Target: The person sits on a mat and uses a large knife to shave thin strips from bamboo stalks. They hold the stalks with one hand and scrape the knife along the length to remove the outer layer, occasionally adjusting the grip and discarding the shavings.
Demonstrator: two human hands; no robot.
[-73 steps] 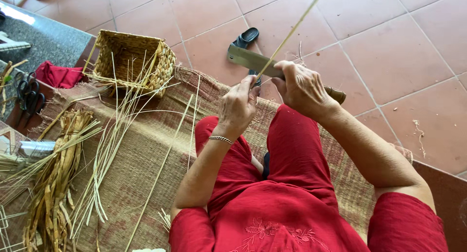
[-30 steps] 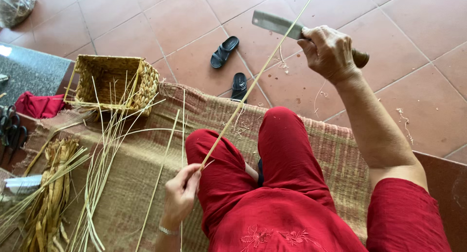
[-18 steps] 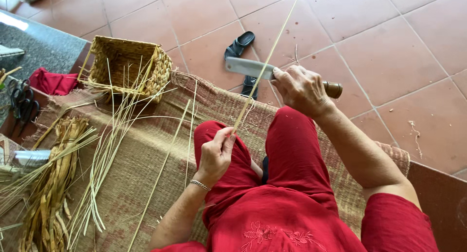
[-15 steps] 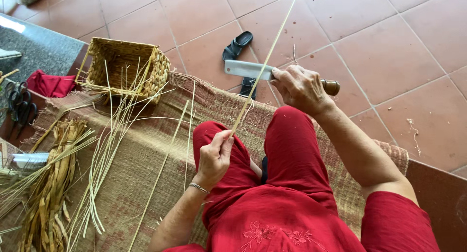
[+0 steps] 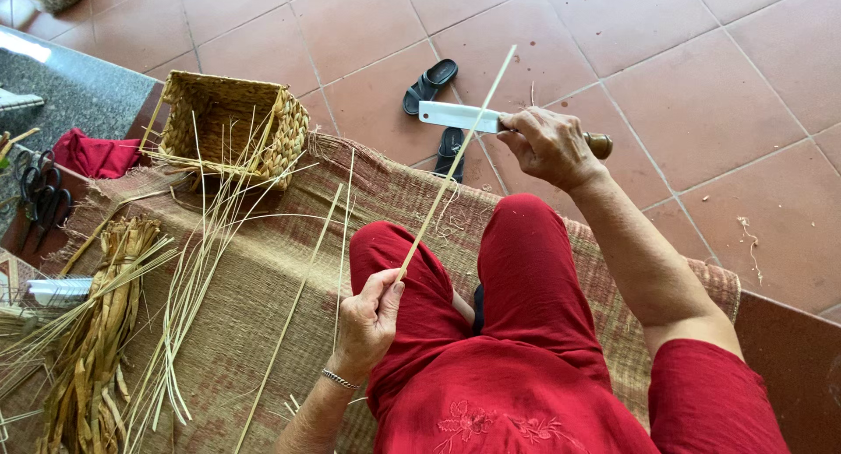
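Head view: one person in red sits on a woven mat and works one thin strip with one knife.

From left: one pair of scissors, one red cloth, one bundle of dried leaves, many loose pale strips, one square woven basket, two black sandals. The left hand pinches the low end of the pale straight strip, which slants up over the knee. The right hand is closed around the knife, blade against the strip.

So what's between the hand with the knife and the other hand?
In the head view, only the thin pale reed strip spans from the left hand to the knife in the right hand, above the red trouser knee.
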